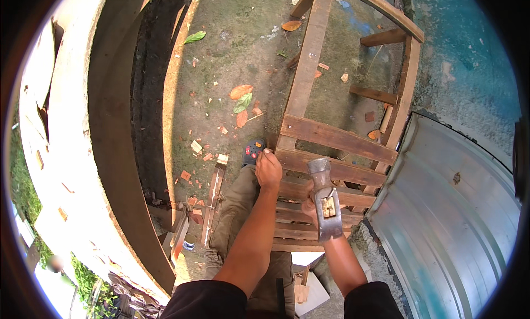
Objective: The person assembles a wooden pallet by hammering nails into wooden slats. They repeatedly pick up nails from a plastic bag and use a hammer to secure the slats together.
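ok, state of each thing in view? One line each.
Wooden frame: slatted at near end, open beyond
Hammer: held, head up
Right hand: gripping the hammer
Left hand: fingers curled at the frame's edge, contents unclear
Metal sheet: ridged, spotted
Shoe: worn
Leaves: loose
Chips: scattered

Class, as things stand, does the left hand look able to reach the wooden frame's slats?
Probably yes: the left hand is right beside the left ends of the slats, with nothing visible between.
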`<state>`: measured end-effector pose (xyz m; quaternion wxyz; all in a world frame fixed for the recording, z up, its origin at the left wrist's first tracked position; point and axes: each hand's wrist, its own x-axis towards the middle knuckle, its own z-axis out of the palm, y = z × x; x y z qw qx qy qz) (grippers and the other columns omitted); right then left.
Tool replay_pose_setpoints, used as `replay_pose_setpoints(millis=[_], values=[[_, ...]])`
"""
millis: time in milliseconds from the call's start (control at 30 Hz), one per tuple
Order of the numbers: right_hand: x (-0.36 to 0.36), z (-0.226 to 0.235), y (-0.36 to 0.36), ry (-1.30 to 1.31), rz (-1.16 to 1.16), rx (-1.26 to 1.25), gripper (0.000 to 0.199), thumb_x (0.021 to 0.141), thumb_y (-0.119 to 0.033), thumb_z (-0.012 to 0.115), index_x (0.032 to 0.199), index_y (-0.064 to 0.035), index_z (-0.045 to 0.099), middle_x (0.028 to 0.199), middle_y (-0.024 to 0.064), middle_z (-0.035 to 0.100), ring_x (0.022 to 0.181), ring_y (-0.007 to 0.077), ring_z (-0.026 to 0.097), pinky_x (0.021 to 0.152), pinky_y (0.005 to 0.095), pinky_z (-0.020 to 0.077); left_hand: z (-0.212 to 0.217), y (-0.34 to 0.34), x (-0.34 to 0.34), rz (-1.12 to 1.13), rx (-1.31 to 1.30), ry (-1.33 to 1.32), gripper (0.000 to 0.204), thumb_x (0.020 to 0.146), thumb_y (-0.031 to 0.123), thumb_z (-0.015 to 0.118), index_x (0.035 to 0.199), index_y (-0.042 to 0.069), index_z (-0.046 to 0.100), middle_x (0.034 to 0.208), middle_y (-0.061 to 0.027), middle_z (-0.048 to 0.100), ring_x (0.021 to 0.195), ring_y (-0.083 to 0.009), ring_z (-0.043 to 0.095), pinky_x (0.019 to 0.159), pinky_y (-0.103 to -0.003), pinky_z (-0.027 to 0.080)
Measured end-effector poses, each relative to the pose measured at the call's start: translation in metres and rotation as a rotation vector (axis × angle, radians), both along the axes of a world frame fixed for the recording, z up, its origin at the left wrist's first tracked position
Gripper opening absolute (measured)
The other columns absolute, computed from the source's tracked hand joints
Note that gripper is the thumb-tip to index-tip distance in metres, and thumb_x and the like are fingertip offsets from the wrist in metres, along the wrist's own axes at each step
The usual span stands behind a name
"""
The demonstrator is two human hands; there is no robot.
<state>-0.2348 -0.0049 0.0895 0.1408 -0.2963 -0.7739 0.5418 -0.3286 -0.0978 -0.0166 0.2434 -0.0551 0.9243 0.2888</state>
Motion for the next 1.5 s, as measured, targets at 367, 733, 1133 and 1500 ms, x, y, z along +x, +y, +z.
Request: replay_pose_setpoints(millis=[367, 733, 1133, 1500], values=[[-0.018, 0.004, 0.015, 0.132, -0.010, -0.072, 0.036, 0.103, -0.038, 0.058, 0.095, -0.0023, 0.059, 0.059, 0.0048, 0.053, 0.053, 0.0136, 0.052, 0.052, 0.0331, 0.0413, 0.003, 0.000, -0.002, 0.003, -0.007, -0.036, 0.049, 0.106, 0.030, 0.028, 0.099, 0.001, 0.067, 0.104, -0.0246, 0.069, 0.099, -0.0477, 0.063, 0.087, -0.057, 0.049], [-0.026, 0.026, 0.009, 0.133, 0.076, 0.152, 0.018, 0.087, -0.012, 0.073, 0.096, -0.0007, 0.063, 0.084, 0.0188, 0.069, 0.070, 0.0371, 0.071, 0.063, 0.0391, 0.0559, -0.041, -0.024, 0.014, -0.026, 0.040, -0.006, 0.049, 0.106, 0.030, 0.028, 0.102, 0.001, 0.067, 0.107, -0.0249, 0.069, 0.102, -0.0470, 0.062, 0.089, -0.056, 0.049], [-0.016, 0.000, 0.022, -0.199, 0.018, 0.010, 0.046, 0.099, -0.042, 0.064, 0.109, 0.0031, 0.059, 0.076, 0.0305, 0.067, 0.079, 0.0499, 0.069, 0.064, 0.0513, 0.0551, -0.045, -0.016, 0.023, -0.073, 0.129, 0.048, 0.045, 0.106, 0.028, 0.028, 0.118, -0.001, 0.061, 0.117, -0.0268, 0.066, 0.110, -0.0485, 0.060, 0.093, -0.053, 0.047], [-0.024, -0.006, 0.016, -0.430, 0.105, 0.058, 0.043, 0.098, -0.041, 0.064, 0.102, 0.0007, 0.057, 0.075, 0.0274, 0.067, 0.074, 0.0460, 0.070, 0.062, 0.0510, 0.0555, -0.061, -0.038, 0.015, 0.102, 0.513, -0.061, 0.042, 0.106, 0.028, 0.038, 0.128, -0.001, 0.057, 0.115, -0.0231, 0.062, 0.113, -0.0423, 0.058, 0.099, -0.047, 0.045]])
